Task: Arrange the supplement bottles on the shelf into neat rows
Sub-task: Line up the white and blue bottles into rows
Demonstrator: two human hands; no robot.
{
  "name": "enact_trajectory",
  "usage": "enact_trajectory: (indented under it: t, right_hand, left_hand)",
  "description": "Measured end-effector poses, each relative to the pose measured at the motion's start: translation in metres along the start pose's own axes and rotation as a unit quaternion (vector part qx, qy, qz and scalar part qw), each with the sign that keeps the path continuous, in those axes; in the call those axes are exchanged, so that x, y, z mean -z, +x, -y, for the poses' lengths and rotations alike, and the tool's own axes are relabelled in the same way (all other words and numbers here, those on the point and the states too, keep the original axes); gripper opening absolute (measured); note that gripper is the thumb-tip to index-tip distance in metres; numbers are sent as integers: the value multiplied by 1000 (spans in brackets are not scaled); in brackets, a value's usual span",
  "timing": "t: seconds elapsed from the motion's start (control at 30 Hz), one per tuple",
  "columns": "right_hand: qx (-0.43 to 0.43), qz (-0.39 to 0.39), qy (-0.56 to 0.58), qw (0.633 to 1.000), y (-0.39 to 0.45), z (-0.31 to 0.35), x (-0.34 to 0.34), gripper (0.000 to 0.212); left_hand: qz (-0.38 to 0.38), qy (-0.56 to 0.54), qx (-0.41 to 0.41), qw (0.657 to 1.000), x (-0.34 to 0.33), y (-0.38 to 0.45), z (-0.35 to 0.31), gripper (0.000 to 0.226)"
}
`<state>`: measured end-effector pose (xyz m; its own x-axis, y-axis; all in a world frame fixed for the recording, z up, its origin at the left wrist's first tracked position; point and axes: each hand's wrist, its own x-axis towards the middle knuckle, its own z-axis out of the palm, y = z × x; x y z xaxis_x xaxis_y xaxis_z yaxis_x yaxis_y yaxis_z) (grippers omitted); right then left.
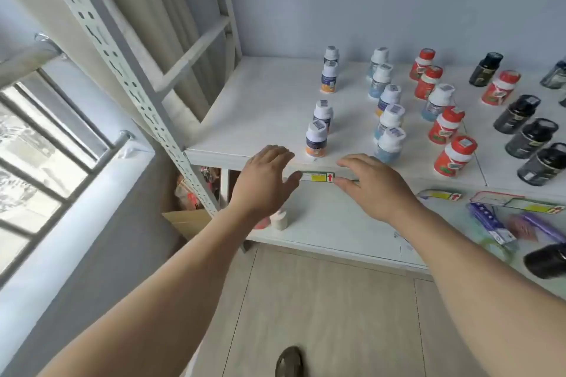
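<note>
At six o'clock, nearest of all, a dark shoe tip rests on the pale floor. Both forearms reach up from the bottom corners. The left hand hovers at the front lip of the white shelf, fingers straight and released, grasping nothing. The right hand sits just to its three o'clock, fingers likewise loose and spread — its thumb near a price tag on the shelf edge. On a lower board, at six o'clock from the left hand, stands a small white bottle. Beyond the hands the supplement bottles stand upright in columns running toward twelve o'clock: orange-labelled bottles nearest the left hand, blue-labelled bottles next, red bottles farther toward three o'clock, then dark bottles — rows uneven, some staggered
</note>
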<state>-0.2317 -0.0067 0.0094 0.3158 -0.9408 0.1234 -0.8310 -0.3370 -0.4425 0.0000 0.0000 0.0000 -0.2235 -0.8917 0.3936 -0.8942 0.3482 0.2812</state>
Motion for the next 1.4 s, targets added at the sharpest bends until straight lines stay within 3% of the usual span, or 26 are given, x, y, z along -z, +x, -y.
enact_trajectory:
  t: [0.23, 0.43, 0.67, 1.13, 1.27, 1.4]
  right_hand:
    - [-31, 25, -29, 999, 40, -43, -65, 45]
    - [7, -101, -73, 992, 59, -66, -96, 37]
    - [9, -159, -75, 984, 64, -70, -105, 30]
    - [14, -154, -65, 986, 66, -71, -104, 28]
    - [-65, -116, 43, 990, 68, -53, -85, 40]
    - [-112, -123, 205, 965, 86, -30, -55, 50]
  left_hand:
    - [58, 9, 5, 998, -88, 27, 38, 55]
    - [-10, -7, -24, 1000, -129, 34, 61, 54]
    - [-75, -20, -42, 996, -142, 35, 66, 38]
    - [-70, -30, -42, 996, -140, 39, 67, 37]
    - [-37, -50, 30, 998, -126, 41, 51, 47]
    - [47, -111, 145, 982, -103, 51, 29, 59]
